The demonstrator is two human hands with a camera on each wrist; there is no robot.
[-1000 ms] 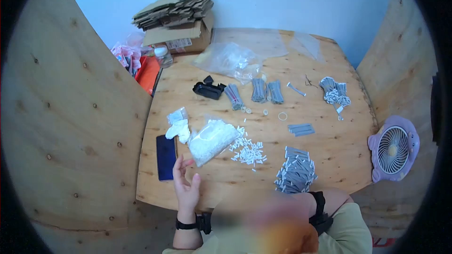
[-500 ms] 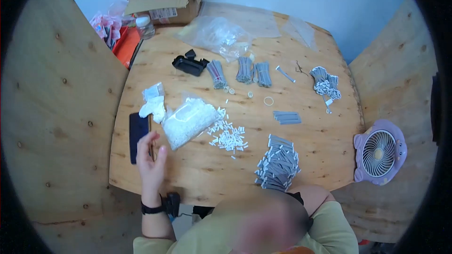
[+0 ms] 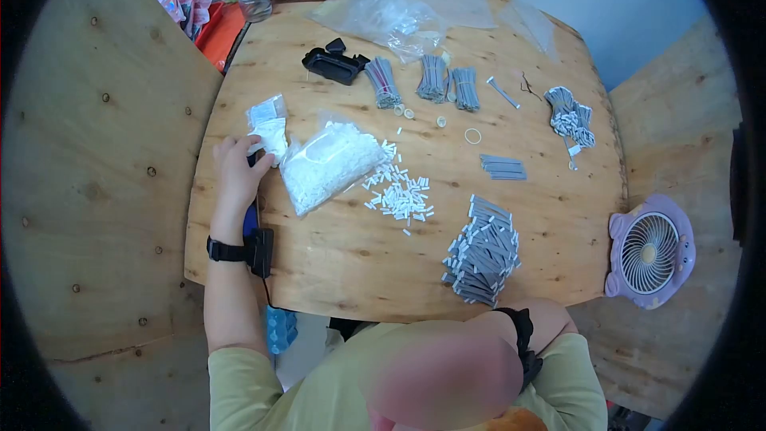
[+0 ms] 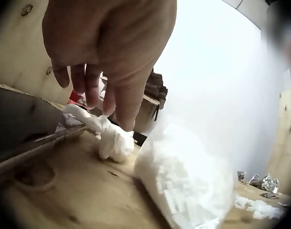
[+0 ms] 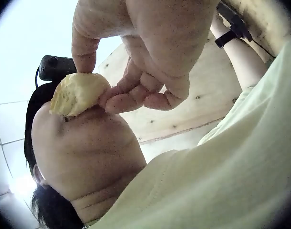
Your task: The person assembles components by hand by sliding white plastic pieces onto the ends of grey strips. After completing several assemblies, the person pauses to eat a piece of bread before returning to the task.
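In the head view my left hand (image 3: pixel 235 169) reaches over the dark phone (image 3: pixel 251 214), its fingertips at a crumpled white tissue (image 3: pixel 272 137). The left wrist view has the left hand (image 4: pixel 112 47) above the tissue (image 4: pixel 115 143), fingers extended downward and the thumb tip against it. A clear bag of small white pieces (image 3: pixel 331 164) lies just right of it. The right wrist view shows my right hand (image 5: pixel 145 52) pinching a pale yellow piece of food (image 5: pixel 79 94) at the person's mouth. In the head view the right hand is hidden by a blurred area.
Loose white pieces (image 3: pixel 403 198) and a pile of grey strips with white ends (image 3: pixel 483 251) lie on the wooden table (image 3: pixel 367 271). Grey bundles (image 3: pixel 432 80), a black tray (image 3: pixel 333 65) and plastic bags (image 3: pixel 391 16) are farther back. A purple fan (image 3: pixel 650 251) stands right.
My left hand has moved forward from the table's front edge, across the phone to the tissue. The head view has shifted. The right forearm stays raised toward the face.
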